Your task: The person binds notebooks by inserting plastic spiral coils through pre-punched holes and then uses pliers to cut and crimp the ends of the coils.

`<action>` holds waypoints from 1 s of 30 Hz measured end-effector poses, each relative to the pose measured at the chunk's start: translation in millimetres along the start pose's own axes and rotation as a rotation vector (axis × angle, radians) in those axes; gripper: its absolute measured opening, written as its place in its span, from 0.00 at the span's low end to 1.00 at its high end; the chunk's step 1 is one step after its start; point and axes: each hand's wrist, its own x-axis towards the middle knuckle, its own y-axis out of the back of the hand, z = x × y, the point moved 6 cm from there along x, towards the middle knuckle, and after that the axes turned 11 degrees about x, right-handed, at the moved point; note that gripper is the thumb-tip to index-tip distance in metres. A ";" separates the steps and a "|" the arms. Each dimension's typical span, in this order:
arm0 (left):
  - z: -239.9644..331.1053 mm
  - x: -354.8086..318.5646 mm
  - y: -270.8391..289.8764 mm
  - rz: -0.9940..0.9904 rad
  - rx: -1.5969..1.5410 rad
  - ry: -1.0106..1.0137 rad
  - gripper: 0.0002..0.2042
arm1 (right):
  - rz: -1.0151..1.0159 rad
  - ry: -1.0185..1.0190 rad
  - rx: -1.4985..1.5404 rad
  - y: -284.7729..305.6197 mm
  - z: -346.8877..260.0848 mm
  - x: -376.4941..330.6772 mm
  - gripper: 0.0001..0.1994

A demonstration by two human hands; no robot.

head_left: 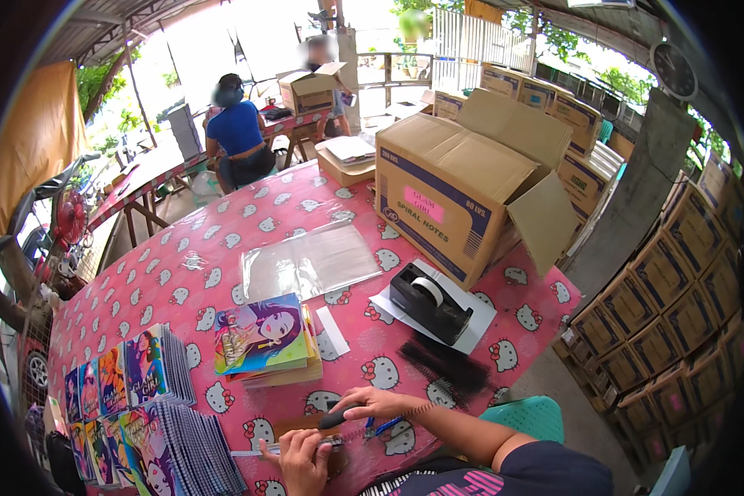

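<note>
At the near table edge, my right hand (370, 403) is closed over the black rounded handle (336, 415) of a small tool. My left hand (303, 461) is just below and to the left, its fingers curled at the tool's metal part; their exact hold is hidden. A thin pale strip (245, 453) sticks out left of these fingers. A dark spiral coil (419, 408) passes by my right wrist. Blue-handled pliers or a similar tool (386, 426) lie beside it. A pile of black spiral coils (443, 369) lies beyond my right forearm.
Spiral notebooks stand in stacks (192, 450) at left. Loose colourful covers (260, 335) lie ahead, near clear plastic sheets (310, 258). A black tape dispenser (430, 302) rests on paper before a large open carton (450, 198). Stacked cartons (665, 314) stand right; two people are behind.
</note>
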 end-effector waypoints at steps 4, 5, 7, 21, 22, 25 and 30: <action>-14.0 -2.9 7.2 0.047 -0.025 0.064 0.16 | -0.166 0.064 0.005 -14.3 -36.8 7.5 0.24; -19.1 -3.6 5.6 0.031 -0.061 0.105 0.16 | -0.216 0.109 -0.062 -27.8 -48.2 9.2 0.24; -23.8 -9.0 7.8 0.050 -0.083 0.138 0.17 | -0.183 0.068 -0.218 -34.5 -40.2 16.5 0.23; -44.6 -10.0 10.0 0.043 -0.051 0.202 0.19 | -0.294 0.139 -0.193 -46.6 -57.3 30.9 0.21; -42.0 -9.5 8.9 0.038 -0.062 0.192 0.19 | -0.187 -0.012 -0.422 -30.2 -41.1 36.5 0.19; -45.9 -9.8 12.6 0.073 -0.090 0.172 0.19 | -0.176 0.032 -0.315 -19.1 -45.6 43.5 0.18; -51.7 -11.9 15.1 0.078 -0.066 0.178 0.19 | -0.119 -0.095 -0.271 -16.1 -30.6 54.4 0.20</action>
